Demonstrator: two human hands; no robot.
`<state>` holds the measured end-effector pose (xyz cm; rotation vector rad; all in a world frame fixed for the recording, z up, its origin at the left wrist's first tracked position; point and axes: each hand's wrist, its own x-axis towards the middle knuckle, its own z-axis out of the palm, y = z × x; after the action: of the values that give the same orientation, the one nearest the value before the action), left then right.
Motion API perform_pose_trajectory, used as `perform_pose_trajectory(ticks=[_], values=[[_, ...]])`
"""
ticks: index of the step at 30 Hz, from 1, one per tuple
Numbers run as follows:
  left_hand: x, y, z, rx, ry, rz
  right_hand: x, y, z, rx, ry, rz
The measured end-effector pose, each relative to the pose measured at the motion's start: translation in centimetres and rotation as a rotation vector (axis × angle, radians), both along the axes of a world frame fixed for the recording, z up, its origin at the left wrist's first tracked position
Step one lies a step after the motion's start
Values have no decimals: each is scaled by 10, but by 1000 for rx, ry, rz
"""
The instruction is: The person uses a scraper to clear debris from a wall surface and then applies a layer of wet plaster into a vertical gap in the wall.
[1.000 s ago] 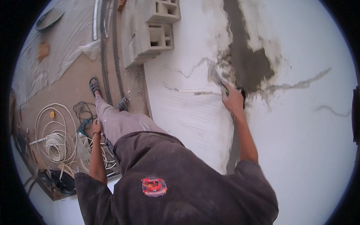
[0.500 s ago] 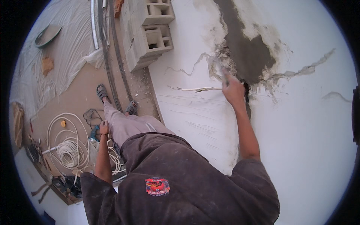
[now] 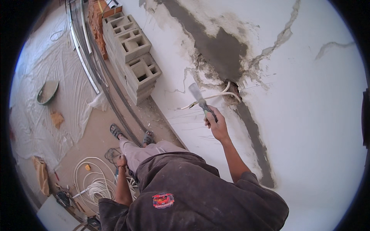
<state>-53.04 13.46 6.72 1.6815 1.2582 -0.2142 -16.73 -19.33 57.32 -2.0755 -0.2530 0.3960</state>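
Observation:
In my right hand [image 3: 216, 124] is a putty knife [image 3: 195, 91] with a dark handle, fingers wrapped round it and its blade pointing up and away. White cables [image 3: 206, 98] run just beyond that hand, out of a rough hole [image 3: 232, 92] in the white wall. Above the hole spreads a wide patch of grey mortar [image 3: 227, 54]; a narrower grey mortar strip [image 3: 251, 133] runs below it. My left hand [image 3: 121, 160] hangs beside my thigh with curled fingers. What it holds, if anything, is hidden.
Hollow concrete blocks [image 3: 137, 69] are stacked along the wall, near orange bricks [image 3: 97, 30]. Long conduits [image 3: 111, 96] lie on the floor. Plastic sheeting [image 3: 34, 127] carries a green basin [image 3: 48, 92]. A coil of white cable [image 3: 99, 192] lies at lower left.
My right hand with the putty knife has drawn back from the hole, uncovering it and the cables. The whole view has shifted and turned; my left hand still hangs beside my thigh.

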Motion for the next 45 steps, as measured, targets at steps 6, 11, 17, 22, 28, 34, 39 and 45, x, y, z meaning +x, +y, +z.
perform_pose_trajectory(ticks=[6, 11, 17, 22, 28, 34, 39, 45], values=[[41, 41, 7, -76, -28, -3, -12, -27, -4, 439, 255, -271], [92, 71, 24, -89, -95, -130, 11, -23, 6, 373, 185, -339], [134, 73, 71, -302, -53, -59, 41, 4, 3, 416, 207, -362], [124, 56, 87, -334, -91, 20, 33, -2, -3, 377, 118, -404], [41, 67, 65, -99, 70, -254, 55, 26, -10, 373, 128, -357], [36, 54, 92, -185, 70, 132, 51, 17, -1, 405, 166, -407], [34, 83, 60, -273, 60, -13, 42, 12, 3, 449, 206, -417], [95, 56, 100, -378, 110, -93, 47, 10, 6, 451, 168, -399]])
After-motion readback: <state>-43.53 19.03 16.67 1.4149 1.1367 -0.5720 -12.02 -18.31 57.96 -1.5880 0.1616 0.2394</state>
